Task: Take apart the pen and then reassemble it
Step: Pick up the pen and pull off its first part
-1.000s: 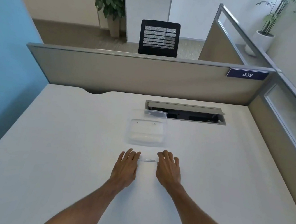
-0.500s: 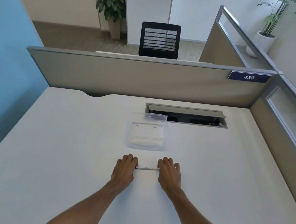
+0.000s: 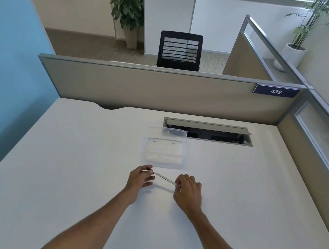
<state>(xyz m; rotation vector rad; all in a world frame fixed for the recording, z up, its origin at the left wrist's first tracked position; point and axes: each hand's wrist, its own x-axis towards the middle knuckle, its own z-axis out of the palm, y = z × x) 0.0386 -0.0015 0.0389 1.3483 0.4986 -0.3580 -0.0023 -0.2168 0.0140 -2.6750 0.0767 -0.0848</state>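
Observation:
A thin pale pen (image 3: 164,178) hangs a little above the white desk (image 3: 70,164), slanting down from left to right. My left hand (image 3: 139,180) pinches its left end between thumb and fingertips. My right hand (image 3: 189,192) grips its right end, with the fingers curled over it. Both ends of the pen are hidden inside the fingers, so only the middle of the barrel shows.
A clear plastic container (image 3: 165,148) stands just beyond the hands. Behind it is an open cable slot (image 3: 207,131) in the desk. Beige partition panels (image 3: 164,90) close the far and right sides; a blue wall (image 3: 4,61) is on the left.
Both hands closed on the pen lying on the desk, then lifted it. The pen now tilts, its left end higher and farther away. The camera view has tilted up slightly.

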